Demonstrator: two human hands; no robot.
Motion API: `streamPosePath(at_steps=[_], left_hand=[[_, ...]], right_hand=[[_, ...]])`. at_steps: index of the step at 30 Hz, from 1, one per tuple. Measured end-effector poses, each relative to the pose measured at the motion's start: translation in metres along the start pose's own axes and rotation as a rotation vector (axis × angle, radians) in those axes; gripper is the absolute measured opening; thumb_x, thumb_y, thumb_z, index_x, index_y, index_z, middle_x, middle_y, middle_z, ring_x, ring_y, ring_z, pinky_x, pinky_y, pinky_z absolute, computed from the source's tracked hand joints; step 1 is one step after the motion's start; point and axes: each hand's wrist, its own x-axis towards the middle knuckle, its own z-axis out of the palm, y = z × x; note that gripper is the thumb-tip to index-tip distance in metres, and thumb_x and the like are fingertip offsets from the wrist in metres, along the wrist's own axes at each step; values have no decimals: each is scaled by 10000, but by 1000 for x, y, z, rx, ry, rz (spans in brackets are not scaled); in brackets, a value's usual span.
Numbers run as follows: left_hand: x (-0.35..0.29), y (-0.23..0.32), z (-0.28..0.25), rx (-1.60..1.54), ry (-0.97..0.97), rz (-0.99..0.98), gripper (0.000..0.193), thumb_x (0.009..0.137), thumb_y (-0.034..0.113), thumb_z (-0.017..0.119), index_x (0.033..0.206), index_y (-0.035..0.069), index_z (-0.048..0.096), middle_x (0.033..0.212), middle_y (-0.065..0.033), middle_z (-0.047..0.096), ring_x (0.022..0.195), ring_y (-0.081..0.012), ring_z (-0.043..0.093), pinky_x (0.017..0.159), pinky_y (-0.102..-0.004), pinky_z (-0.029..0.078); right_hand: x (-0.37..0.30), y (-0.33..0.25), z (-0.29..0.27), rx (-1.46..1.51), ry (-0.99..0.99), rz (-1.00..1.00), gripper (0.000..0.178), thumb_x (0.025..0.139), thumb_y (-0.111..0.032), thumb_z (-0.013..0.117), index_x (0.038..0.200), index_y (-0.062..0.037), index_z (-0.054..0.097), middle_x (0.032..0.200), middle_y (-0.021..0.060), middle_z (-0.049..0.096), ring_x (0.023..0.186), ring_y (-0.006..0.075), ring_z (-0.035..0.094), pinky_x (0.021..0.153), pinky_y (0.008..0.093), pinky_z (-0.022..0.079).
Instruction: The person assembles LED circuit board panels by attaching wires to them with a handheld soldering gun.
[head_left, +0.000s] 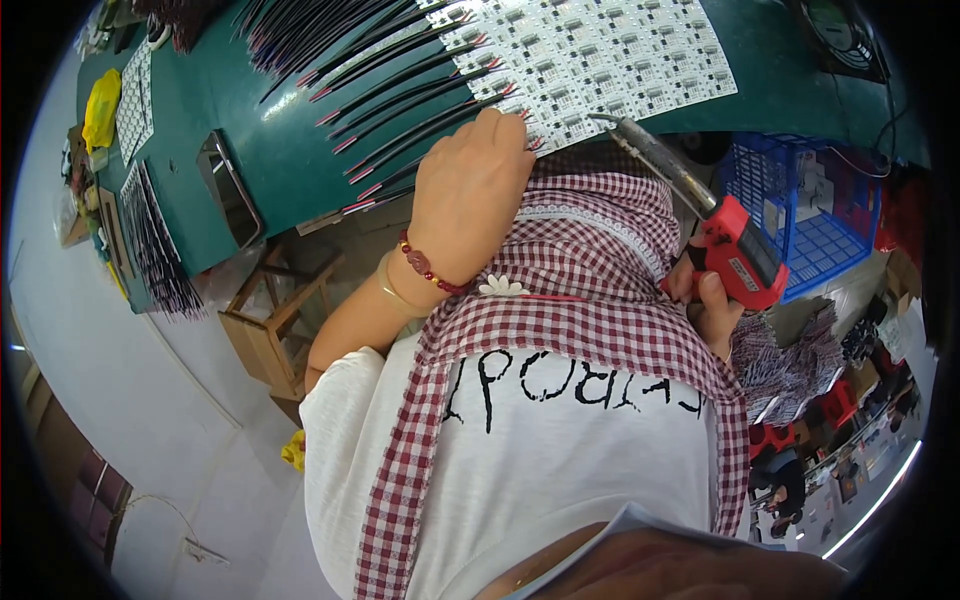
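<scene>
My right hand (712, 300) is wrapped round the handle of a red soldering gun (745, 262). Its long metal barrel slants up and left, and the tip is close to the near edge of a white sheet of circuit boards (610, 65). At that sheet's left corner my left hand (475, 190) is closed, knuckles up, with a black wire (395, 188) running in under it. The fingertips are mostly hidden behind the back of the hand. Several more black wires (420, 100) with red ends lie in a row along the sheet's left edge.
A green table (290, 150) carries a phone (230, 190), a wire bundle (155, 240), another board sheet (135, 105) and a yellow bag (102, 110). A blue plastic basket (825, 245) stands below at right, a wooden stool (255, 335) at left. A dark fan (842, 40) sits far right.
</scene>
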Motion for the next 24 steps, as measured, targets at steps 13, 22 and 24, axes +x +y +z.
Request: streamPosePath(at_steps=[13,22,24], left_hand=[[-21,-19,-22,43,-44,76,134,735,46,653,838,77,574,834,-54,528,837,-247,523,672,-360,376],[73,-79,-75,82,309,281,85,812,81,603,864,18,579,837,-123,576,821,-300,565,707,-378,445],[122,-96,-53,-441,562,582,175,801,37,586,971,5,559,839,-106,539,821,-241,536,730,-330,442]], right_hand=[[24,-7,9,137,108,-143,462,897,-315,550,1146,57,436,576,75,474,456,120,407,456,258,357],[55,-26,23,186,224,-195,381,952,-317,446,1164,0,444,625,33,428,505,88,367,483,238,331],[58,-32,21,250,190,-221,388,964,-336,437,1165,-4,452,634,33,424,512,89,369,486,236,338]])
